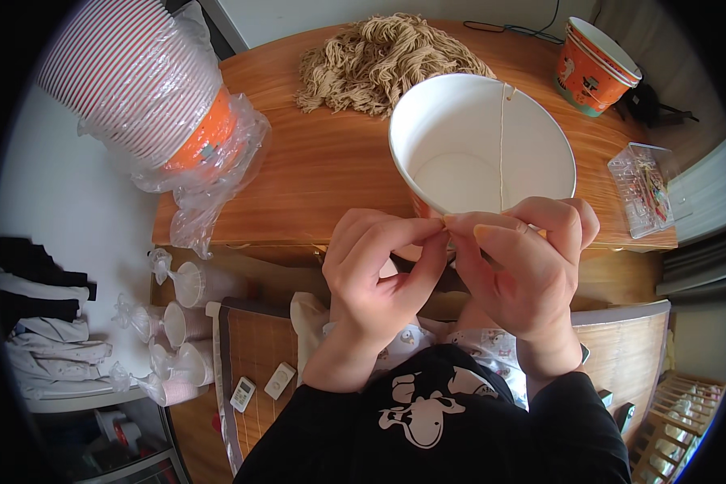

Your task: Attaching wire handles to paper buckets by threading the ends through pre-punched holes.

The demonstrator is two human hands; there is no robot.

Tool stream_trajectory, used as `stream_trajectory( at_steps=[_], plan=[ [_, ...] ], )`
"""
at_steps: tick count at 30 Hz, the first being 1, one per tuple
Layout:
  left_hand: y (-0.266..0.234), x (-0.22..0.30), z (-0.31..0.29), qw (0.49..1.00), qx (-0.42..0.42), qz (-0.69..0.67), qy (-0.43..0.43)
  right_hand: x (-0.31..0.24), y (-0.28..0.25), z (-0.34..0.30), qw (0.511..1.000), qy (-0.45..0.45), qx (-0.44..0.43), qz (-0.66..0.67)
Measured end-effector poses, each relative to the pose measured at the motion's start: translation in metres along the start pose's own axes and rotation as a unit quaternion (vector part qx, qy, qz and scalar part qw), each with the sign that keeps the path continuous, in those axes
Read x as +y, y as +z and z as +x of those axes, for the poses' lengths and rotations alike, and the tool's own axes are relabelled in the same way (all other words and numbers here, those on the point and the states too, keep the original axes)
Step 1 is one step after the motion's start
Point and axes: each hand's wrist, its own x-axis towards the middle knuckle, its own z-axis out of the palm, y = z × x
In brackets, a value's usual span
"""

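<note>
A large paper bucket [452,149], white inside, stands near the table's front edge with its mouth tilted toward me. From a hole by its far rim a thin beige string [502,149] runs across the mouth and disappears behind the fingers of my right hand [528,262]. That hand is closed in a pinch in front of the near rim. My left hand [383,266] pinches too, thumb against forefinger, its fingertips touching those of the right. Whatever lies between the left fingertips is too small to make out.
Beige cords [391,60] lie heaped behind the bucket. A plastic-wrapped stack of buckets [137,89] rises at the left. Two nested orange buckets [593,73] stand far right, above a clear box [645,189] of small items. Two remotes [281,381] rest on the seat beside me.
</note>
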Motion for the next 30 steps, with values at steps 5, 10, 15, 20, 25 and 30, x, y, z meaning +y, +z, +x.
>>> stream_trajectory(
  at_steps=[5,10,15,20,25,30],
  plan=[
    [0.007,0.002,-0.002,0.998,0.042,-0.008,-0.045,0.000,-0.001,0.000,1.000,0.010,-0.005,0.005],
    [0.002,-0.002,-0.001,1.000,0.012,0.018,0.004,-0.002,-0.002,0.001,1.000,0.023,0.000,0.019],
    [0.000,0.000,-0.003,0.996,-0.024,-0.066,-0.063,0.000,-0.001,0.000,0.999,0.025,0.008,0.032],
    [-0.001,-0.001,-0.011,0.955,-0.056,-0.203,-0.208,0.004,0.005,-0.001,0.999,0.017,0.027,0.036],
    [0.001,0.000,-0.015,0.899,-0.056,-0.341,-0.270,0.004,0.003,-0.004,1.000,0.007,-0.001,0.025],
    [0.005,0.003,-0.015,0.884,-0.060,-0.375,-0.274,0.002,0.005,-0.005,0.999,0.027,0.007,0.037]
  ],
)
